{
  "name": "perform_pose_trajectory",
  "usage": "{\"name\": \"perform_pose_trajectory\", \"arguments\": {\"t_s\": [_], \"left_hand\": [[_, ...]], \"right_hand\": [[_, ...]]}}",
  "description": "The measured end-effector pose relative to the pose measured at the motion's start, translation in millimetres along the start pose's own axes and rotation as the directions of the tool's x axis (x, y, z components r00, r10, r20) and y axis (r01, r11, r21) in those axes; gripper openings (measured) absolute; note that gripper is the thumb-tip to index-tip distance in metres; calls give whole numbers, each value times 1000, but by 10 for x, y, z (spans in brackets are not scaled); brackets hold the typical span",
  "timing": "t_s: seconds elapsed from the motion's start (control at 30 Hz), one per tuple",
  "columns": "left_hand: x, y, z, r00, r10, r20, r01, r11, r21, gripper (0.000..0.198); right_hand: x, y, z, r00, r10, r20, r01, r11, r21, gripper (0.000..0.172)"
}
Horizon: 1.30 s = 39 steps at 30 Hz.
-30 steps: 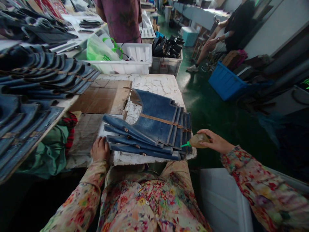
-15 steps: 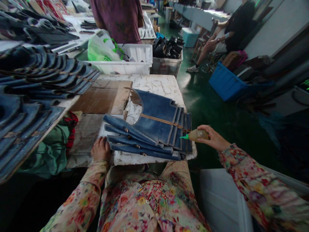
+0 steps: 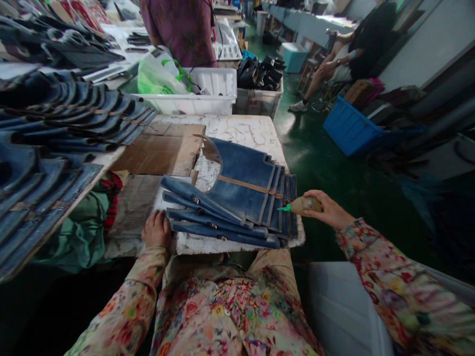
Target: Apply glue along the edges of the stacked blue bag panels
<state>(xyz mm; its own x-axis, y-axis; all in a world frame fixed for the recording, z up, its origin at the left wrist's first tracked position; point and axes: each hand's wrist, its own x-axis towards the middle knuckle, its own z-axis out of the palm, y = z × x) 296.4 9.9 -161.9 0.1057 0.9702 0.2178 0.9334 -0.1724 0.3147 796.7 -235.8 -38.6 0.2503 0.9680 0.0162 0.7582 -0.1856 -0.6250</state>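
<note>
A squeeze bottle (image 3: pixel 306 205) with a green nozzle lies sideways in my right hand (image 3: pixel 328 210), my fingers wrapped round it. Its tip points left, over the right-hand edges of a fanned stack of blue panels (image 3: pixel 241 180). Whether the tip touches a panel I cannot tell. The top panel has a curved cut-out and a brown strip across it. At the stack's left end my left hand (image 3: pixel 156 228) rests on the worktop, fingers lying flat and holding nothing.
More blue panels (image 3: pixel 74 111) overlap on a surface at left. Brown cardboard (image 3: pixel 159 148) covers part of the white worktop (image 3: pixel 252 126). Beyond stand a white bin (image 3: pixel 218 81) and a blue bin (image 3: pixel 349 128). One person stands ahead; another sits at right.
The whole scene has shifted slightly to the right in view. My hands, the bottle and the stack keep nearly the same places relative to one another.
</note>
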Motion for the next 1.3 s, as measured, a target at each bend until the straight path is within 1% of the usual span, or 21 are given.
{"name": "perform_pose_trajectory", "arguments": {"t_s": [0.07,0.1,0.23,0.27,0.33,0.47,0.53,0.6,0.7,0.8,1.07,1.3], "left_hand": [[0,0,-2,1000,2,5,-2,1000,0,42],[1,-2,0,1000,0,7,0,1000,0,42],[3,-25,17,1000,-1,18,1,1000,-3,42],[4,-33,23,1000,2,17,-2,1000,-4,43],[6,-45,31,1000,10,11,-10,1000,-5,43],[4,-48,29,1000,2,12,-2,1000,0,43],[-1,-39,22,1000,-2,16,2,1000,3,43],[-4,-30,16,1000,-4,13,4,1000,3,43],[-5,-19,8,1000,-10,14,10,1000,1,44],[-6,-9,1,1000,-11,15,11,1000,-11,44],[-9,2,-17,1000,-1,15,1,1000,-3,44],[6,-41,5,1000,14,12,-14,1000,17,43]], "right_hand": [[64,36,-13,996,-27,-80,22,998,-58,45],[81,49,-20,995,-40,-86,34,997,-72,45],[79,65,-30,996,-84,18,84,995,-44,46],[77,64,-26,996,-90,22,91,995,-44,46],[91,65,-18,995,-98,-18,96,992,-77,43],[163,87,-15,979,-131,-155,109,984,-143,40],[188,99,-24,972,-143,-187,117,982,-146,40],[196,101,-31,974,-142,-176,118,983,-139,40],[203,91,-28,985,-115,-127,99,988,-122,40],[250,90,-15,987,-78,-138,63,992,-112,41],[583,197,-38,978,-48,-201,19,990,-140,43],[897,342,-39,955,-59,-292,8,985,-173,44]]}}
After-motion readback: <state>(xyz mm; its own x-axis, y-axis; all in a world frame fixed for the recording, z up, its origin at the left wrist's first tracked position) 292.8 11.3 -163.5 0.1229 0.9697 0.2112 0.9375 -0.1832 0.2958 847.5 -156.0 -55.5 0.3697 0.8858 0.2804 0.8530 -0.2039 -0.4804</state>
